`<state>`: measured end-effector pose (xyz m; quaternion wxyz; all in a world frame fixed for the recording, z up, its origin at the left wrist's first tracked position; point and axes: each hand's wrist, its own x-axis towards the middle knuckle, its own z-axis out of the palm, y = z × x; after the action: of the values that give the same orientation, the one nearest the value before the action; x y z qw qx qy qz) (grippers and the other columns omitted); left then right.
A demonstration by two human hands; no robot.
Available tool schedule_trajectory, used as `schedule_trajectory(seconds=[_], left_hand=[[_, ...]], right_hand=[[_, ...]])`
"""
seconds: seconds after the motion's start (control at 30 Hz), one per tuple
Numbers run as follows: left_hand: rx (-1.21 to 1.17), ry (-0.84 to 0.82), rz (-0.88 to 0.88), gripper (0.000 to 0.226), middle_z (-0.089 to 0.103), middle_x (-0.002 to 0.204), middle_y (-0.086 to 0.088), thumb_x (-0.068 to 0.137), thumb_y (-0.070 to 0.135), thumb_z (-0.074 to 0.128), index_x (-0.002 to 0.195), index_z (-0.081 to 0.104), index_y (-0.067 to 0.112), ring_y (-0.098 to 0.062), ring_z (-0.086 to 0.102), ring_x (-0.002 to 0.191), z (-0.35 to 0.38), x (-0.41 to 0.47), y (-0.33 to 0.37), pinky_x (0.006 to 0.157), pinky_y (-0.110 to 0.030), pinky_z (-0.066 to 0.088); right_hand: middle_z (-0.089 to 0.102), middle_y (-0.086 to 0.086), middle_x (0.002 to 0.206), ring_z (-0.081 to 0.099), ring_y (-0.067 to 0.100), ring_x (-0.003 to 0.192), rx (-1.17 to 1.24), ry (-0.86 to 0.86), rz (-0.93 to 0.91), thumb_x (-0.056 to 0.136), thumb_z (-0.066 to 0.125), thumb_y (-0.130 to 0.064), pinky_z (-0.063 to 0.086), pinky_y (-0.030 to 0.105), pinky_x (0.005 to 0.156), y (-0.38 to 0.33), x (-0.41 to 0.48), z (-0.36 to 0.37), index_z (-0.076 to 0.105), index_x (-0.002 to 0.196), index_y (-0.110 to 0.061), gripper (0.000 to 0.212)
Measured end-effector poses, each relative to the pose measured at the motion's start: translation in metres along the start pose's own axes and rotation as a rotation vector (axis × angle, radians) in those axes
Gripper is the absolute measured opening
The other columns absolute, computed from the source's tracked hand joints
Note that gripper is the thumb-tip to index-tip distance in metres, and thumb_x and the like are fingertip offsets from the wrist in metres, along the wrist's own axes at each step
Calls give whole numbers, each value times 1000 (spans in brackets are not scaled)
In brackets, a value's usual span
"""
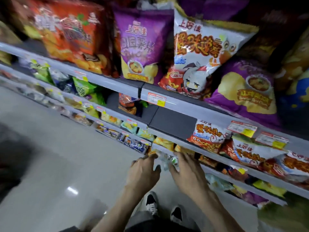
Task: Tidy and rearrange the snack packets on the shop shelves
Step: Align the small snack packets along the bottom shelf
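Note:
Both my hands reach toward a low shelf (222,174) of small snack packets. Between them is a small pale packet with green print (167,160), blurred by motion. My left hand (143,171) has its fingers curled at the packet's left end, beside an orange packet (151,153). My right hand (185,169) grips the packet's right end with its thumb, while its fingers stretch onto orange-yellow packets (164,143) at the shelf's edge. On the upper shelf stand big purple (140,46), white (197,52) and orange (73,30) crisp bags.
The white bag leans over a red packet (172,81) and a second purple bag (247,91). A bare dark stretch of shelf (170,121) lies left of white-and-orange packets (209,133). Grey floor (50,156) spreads to the left. My shoes (150,203) are below.

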<state>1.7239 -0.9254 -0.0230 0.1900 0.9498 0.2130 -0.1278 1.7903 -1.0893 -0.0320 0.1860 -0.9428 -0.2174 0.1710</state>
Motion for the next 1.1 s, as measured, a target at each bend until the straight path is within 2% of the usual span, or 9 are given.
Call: schedule_trajectory(seconds=[0.1,0.23,0.37,0.53,0.77,0.93,1.03,1.1], left_hand=[[-40,19,-122,46,73,126,2,96,46,54,141,57,34,-20,68,119,-1,-15,-27,102,-38,50],[-93,31,-192,46,71,130,3,100,44,53,144,54,33,-21,66,122,-7,-24,-56,105,-37,47],[-118,61,-208,44,71,129,3,100,44,52,143,54,34,-21,65,122,-16,-17,-88,105,-36,45],[-146,76,-175,44,70,130,1,101,43,50,143,54,33,-23,65,122,-41,6,-159,105,-36,47],[-104,74,-86,44,71,127,0,101,42,49,143,55,29,-26,65,119,-90,36,-261,103,-38,48],[-86,51,-39,45,72,126,-2,99,41,53,143,56,30,-27,66,119,-111,61,-301,102,-40,48],[-87,54,-12,44,72,127,-3,99,41,54,141,57,30,-28,67,118,-121,81,-315,100,-41,50],[-88,53,-5,43,72,128,-2,99,39,54,141,57,30,-28,66,119,-128,95,-321,100,-41,49]], right_hand=[[54,-4,142,52,23,130,-42,-62,-89,102,43,-55,47,41,102,-25,9,5,48,144,-26,51],[56,-4,140,53,23,129,-97,-95,-160,102,39,-56,47,42,102,-62,26,16,49,141,-28,49],[50,-5,149,47,21,137,-119,-123,-182,102,40,-55,45,40,107,-104,50,27,45,148,-29,53],[58,-6,137,54,21,127,-155,-50,-159,101,46,-50,46,37,97,-175,74,47,51,140,-28,45],[60,-4,139,55,21,128,-148,-35,-65,102,46,-52,48,39,98,-263,93,91,51,142,-25,48],[64,-4,132,59,22,122,-167,2,-13,99,46,-55,48,40,94,-300,95,109,53,139,-26,50],[66,-4,132,61,23,120,-160,21,30,93,32,-59,49,40,94,-311,99,114,55,139,-26,61],[66,-5,130,61,22,119,-140,38,60,95,40,-56,49,40,93,-312,106,114,56,136,-28,53]])
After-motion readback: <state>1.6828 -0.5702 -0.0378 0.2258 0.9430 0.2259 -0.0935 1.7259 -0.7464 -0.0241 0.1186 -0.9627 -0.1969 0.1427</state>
